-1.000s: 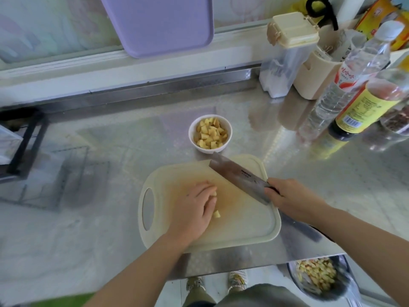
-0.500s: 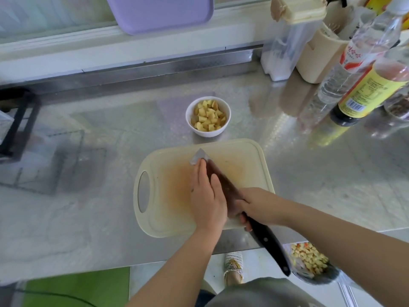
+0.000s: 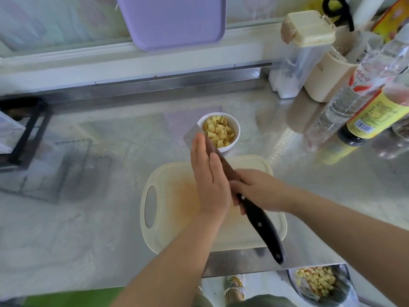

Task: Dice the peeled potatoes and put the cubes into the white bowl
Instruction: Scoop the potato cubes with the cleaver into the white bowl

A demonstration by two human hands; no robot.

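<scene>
A small white bowl (image 3: 235, 129) of yellow potato cubes (image 3: 219, 131) stands on the steel counter just behind the cream cutting board (image 3: 168, 196). My right hand (image 3: 256, 191) grips the cleaver (image 3: 263, 227) where blade meets black handle, and the blade tip reaches the bowl's left rim. My left hand (image 3: 208, 178) lies flat with straight fingers against the left face of the blade. Any cubes between hand and blade are hidden. The board shows only a yellowish stain.
Bottles (image 3: 371, 111) and a cream canister (image 3: 307, 52) crowd the back right. A lilac board (image 3: 172, 21) leans on the back wall. A black rack (image 3: 24, 134) stands at the left. Below the counter edge is a metal bowl (image 3: 321, 284) of scraps.
Both hands lifted the cleaver off the board and carried it forward to the bowl's rim, my left hand still pressed flat against the blade.
</scene>
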